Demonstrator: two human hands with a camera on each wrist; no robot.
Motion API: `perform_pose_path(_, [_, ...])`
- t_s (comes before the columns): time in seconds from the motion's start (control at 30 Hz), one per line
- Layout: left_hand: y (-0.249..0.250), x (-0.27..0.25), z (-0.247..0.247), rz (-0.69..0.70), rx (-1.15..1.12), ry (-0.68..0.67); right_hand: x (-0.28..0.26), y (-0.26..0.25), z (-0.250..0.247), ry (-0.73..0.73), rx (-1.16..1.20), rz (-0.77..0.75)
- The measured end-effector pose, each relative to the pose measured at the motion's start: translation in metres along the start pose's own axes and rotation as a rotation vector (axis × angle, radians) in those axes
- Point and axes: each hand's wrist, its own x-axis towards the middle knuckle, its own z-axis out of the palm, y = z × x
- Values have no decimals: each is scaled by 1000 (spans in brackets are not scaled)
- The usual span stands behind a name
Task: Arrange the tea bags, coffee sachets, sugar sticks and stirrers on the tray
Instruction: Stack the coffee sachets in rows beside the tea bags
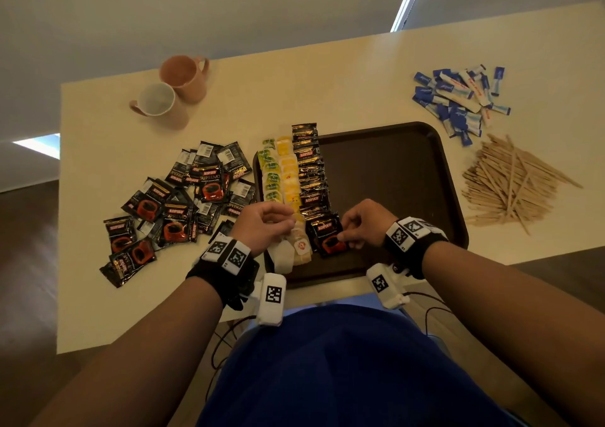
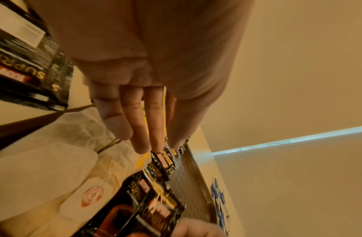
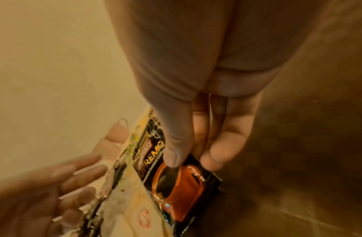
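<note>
Two hands work at the near left corner of the dark brown tray (image 1: 393,171), which lies on the cream bench (image 1: 294,92). On the tray's left side run three overlapping rows: green-tagged tea bags (image 1: 271,173) nearest the left rim, yellow-tagged tea bags (image 1: 288,171) just beside them, and a row of black coffee sachets (image 1: 311,171) next toward the tray's middle. The right hand (image 1: 366,222) has its grip closed on the nearest coffee sachet (image 1: 325,233) at the near end of that row, thumb pressed on its printed face and fingers curled at its right edge; the right wrist view shows the thumb tip on the sachet (image 3: 176,181) above the orange cup picture. The left hand (image 1: 265,227) hovers over the near ends of the tea bag rows, fingers loosely curled; the left wrist view shows them fairly straight with nothing between them, so its grip is relaxed and empty. Pale paper tea bags (image 1: 288,251) lie at the tray's near left corner under that hand. Left of the tray a loose heap of coffee sachets (image 1: 176,204) is scattered on the bench. Beyond the tray's far right corner lies a pile of blue and white sugar sticks (image 1: 461,102), and right of the tray a heap of wooden stirrers (image 1: 510,184). Beyond the tray's far left corner stand two pink mugs (image 1: 173,92), touching.
</note>
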Motion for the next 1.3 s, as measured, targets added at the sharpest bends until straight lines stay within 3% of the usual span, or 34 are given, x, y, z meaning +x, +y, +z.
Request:
perform_pose_path(0.2, [-12,-6,-7,-73,-60,60,10,12,20,48,-15,89])
perform_pose_path(0.53, [-15,-15,-11,-89,-119,68,17,2,34,160,-51,65])
perform_pose_path(0.83, [-13,-20,-10,-94,-152,91,11,3,32,133,-183,104])
perform_pose_path(1.3, [-15,-16,-15,-112,-165,86,13,3,31,139,-169,87])
